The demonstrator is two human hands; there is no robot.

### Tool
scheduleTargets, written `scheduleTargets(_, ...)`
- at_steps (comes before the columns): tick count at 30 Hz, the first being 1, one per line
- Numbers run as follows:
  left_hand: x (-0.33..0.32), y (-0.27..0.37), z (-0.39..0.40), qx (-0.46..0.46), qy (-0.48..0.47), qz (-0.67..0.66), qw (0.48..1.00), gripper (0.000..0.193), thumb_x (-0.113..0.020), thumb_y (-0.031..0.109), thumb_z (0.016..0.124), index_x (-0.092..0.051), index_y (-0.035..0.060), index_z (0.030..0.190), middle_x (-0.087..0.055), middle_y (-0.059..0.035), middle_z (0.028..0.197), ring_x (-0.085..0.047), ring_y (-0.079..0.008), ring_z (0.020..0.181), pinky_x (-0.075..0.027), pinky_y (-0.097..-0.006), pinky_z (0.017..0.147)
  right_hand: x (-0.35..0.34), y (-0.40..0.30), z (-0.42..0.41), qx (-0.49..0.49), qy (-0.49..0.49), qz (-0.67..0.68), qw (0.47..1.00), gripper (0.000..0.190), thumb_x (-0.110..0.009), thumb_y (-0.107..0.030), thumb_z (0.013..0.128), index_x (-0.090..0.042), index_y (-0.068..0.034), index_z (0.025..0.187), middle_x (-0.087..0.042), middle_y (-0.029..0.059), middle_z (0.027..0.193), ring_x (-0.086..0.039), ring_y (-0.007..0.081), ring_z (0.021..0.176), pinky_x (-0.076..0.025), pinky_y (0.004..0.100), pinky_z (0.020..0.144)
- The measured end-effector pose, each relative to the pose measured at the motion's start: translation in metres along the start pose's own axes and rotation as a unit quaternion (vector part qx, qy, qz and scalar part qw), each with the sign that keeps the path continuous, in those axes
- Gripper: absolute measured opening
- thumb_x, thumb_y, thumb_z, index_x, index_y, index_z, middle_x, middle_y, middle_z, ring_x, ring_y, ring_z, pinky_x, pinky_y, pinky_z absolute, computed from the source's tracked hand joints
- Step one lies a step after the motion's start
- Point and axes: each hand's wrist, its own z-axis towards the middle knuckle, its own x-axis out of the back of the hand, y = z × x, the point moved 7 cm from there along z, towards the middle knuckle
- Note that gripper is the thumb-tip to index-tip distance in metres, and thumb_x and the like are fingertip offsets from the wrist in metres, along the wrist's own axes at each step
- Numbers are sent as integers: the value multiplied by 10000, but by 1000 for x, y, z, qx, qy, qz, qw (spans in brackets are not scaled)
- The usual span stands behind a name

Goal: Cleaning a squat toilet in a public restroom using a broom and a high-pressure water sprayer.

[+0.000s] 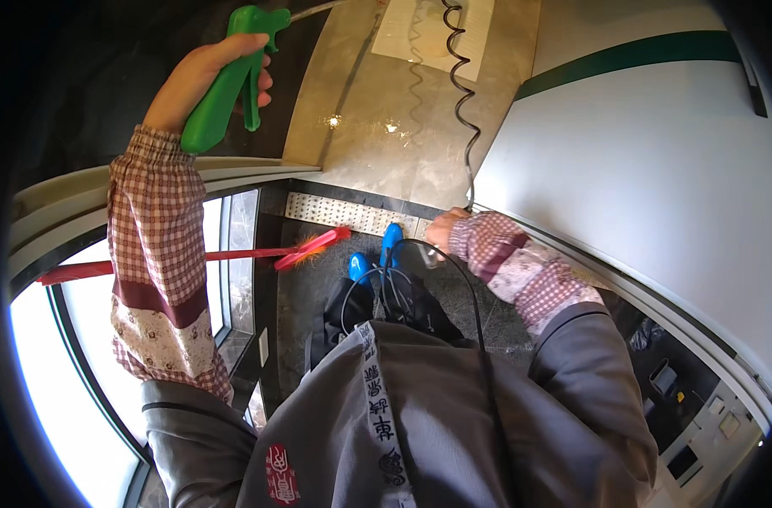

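My left hand (201, 79), raised at the upper left, is wrapped around a green plastic trigger handle (211, 108). A thin pale rod (316, 9) runs from its head out past the top edge. Lower down at centre right, my right hand (446, 227) has its fingers curled around a pale shiny piece (431, 257), which is mostly hidden. A coiled black cord (465, 95) comes down from the top of the view to this hand and passes out of sight at the wrist.
A red broom (316, 247) lies across the left, its handle passing behind my left sleeve. White panels (627, 146) stand at the right. Below are my blue footwear (391, 244), a studded metal strip (341, 214) and a loose black cable (478, 311). A glossy tan surface (373, 127) extends ahead.
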Motion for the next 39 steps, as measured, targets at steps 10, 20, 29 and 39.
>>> scheduleTargets(10,6,-8,-5,27,19,-24,999,371,-552,343,724,-509,-9,835,-542,-71,650,-551,-143,553,-440,-241,485,14,71,-25,-187,-107,-10,976,244,-632,-290,636,-612,-120,811,-598,65,792,-566,208,748,-444,362,651)
scheduleTargets(20,13,-15,-6,55,80,-83,992,323,-584,290,705,-501,-11,785,-536,-99,619,-543,-163,504,-439,-256,457,97,95,10,-173,48,31,983,283,-639,-330,618,-608,-151,834,-588,83,793,-549,248,822,-428,371,686)
scheduleTargets(29,14,-13,-6,53,114,-88,988,238,-562,224,732,-512,-6,771,-529,-77,610,-526,-145,512,-424,-257,446,191,173,34,-305,135,67,941,309,-600,-337,665,-582,-173,926,-579,66,889,-530,238,871,-414,361,735)
scheduleTargets(39,13,2,-9,155,164,-254,941,215,-501,159,772,-487,-30,873,-547,-106,655,-548,-174,565,-457,-279,519,344,197,128,-175,254,239,921,329,-600,-356,672,-585,-144,924,-582,104,873,-538,259,859,-414,371,738)
